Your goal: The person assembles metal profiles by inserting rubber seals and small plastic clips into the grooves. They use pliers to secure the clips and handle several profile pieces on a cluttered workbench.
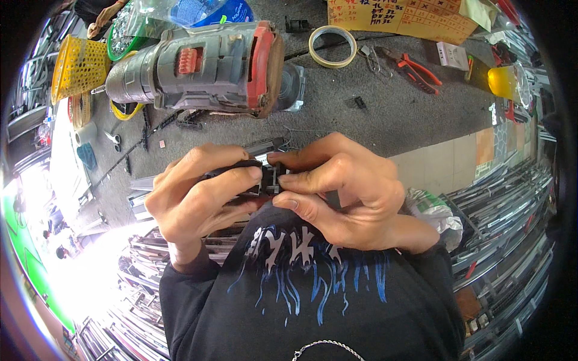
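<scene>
Close in front of my chest, both hands work on a small black plastic fitting (272,179). My left hand (201,192) is closed on its left side, with the fingers partly covering it. From the right, my right hand (346,192) pinches the fitting's other side between thumb and fingertips. Open slots and ribs show in the gap between the hands. Whether it is one piece or two joined pieces, I cannot tell. Just beyond the fingers, a dark metal profile (265,146) lies on the grey work surface (229,129).
A large cordless drill (205,69) fills the upper left, beside a yellow basket (81,69). Farther back are a tape roll (313,43), red-handled pliers (424,72) and a cup of yellow liquid (506,83). Scissors (115,141) lie left. Metal profiles (500,222) are stacked right.
</scene>
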Demonstrator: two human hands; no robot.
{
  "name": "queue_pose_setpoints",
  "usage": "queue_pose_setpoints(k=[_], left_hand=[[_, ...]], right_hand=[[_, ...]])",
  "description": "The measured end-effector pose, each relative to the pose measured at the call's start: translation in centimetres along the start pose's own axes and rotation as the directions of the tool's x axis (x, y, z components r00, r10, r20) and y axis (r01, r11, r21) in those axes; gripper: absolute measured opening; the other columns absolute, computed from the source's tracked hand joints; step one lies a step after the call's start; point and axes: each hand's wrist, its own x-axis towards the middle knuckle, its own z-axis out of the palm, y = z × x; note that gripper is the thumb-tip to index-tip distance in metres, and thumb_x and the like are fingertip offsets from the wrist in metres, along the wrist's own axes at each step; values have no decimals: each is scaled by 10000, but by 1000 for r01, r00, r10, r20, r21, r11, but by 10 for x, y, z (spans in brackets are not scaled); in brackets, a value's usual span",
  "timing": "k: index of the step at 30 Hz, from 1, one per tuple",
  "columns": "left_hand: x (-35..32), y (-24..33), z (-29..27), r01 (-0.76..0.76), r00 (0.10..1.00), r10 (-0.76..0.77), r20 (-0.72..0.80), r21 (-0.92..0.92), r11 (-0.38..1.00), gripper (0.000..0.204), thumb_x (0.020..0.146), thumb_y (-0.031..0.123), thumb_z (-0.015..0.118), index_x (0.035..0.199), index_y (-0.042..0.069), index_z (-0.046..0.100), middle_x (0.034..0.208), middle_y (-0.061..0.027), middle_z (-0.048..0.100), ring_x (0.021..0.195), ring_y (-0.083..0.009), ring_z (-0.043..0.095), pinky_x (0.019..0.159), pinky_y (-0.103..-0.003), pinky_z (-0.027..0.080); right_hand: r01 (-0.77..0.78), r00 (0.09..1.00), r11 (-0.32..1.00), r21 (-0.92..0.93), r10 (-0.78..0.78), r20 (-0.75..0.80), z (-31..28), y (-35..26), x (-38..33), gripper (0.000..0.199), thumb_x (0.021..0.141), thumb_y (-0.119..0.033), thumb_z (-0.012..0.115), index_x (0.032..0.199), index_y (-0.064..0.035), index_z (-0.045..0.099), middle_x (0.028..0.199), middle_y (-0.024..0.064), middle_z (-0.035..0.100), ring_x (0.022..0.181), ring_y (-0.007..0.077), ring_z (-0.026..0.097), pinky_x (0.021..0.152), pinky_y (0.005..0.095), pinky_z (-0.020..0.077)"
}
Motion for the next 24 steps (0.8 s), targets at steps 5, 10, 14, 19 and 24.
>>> queue_pose_setpoints(k=[5, 10, 14, 19, 24], left_hand=[[-3, 7, 9, 14, 997, -5, -76, 120, 993, 496, 754, 343, 930, 1083, 15, 757, 934, -187, 787, 733, -279, 769, 626, -347, 591], [-2, 11, 4, -21, 999, 9, 46, 265, 964, 513, 840, 410, 876, 1130, 9, 740, 959, -173, 788, 764, -289, 763, 642, -343, 571], [-5, 16, 7, 94, 991, -108, 77, 168, 981, 502, 802, 355, 921, 1115, 9, 735, 1016, -171, 777, 806, -313, 764, 683, -365, 588], [-8, 14, 2, 226, 957, -244, 154, 124, 966, 545, 723, 312, 976, 1104, 19, 719, 1007, -172, 748, 847, -363, 766, 726, -421, 617], [-2, 12, -7, 202, 938, -219, 268, 90, 975, 558, 711, 268, 976, 1104, -2, 687, 987, -181, 734, 839, -370, 753, 717, -437, 611]], right_hand=[[-40, 991, 999, -12, 41, 124, -14, -8, 6, 222, 848, -1, 921, 976, 17, 740, 1047, 210, 774, 915, 182, 776, 773, 287, 630], [-414, 908, 890, 191, 386, 164, -15, -9, 13, 329, 849, -53, 937, 1104, 0, 735, 994, 50, 725, 889, 65, 661, 762, 242, 531], [-430, 902, 790, 436, 352, 251, -10, 8, 16, 255, 904, -32, 887, 1096, -13, 720, 946, 7, 708, 899, 41, 651, 771, 232, 524], [-445, 895, 736, 510, 339, 291, -9, 19, 14, 179, 932, 12, 847, 1027, 3, 695, 979, 48, 736, 966, 90, 714, 841, 270, 582], [-501, 866, 652, 570, 373, 333, -11, 13, 14, 145, 964, 21, 807, 1047, 32, 688, 950, 64, 722, 861, 100, 698, 778, 269, 570]])
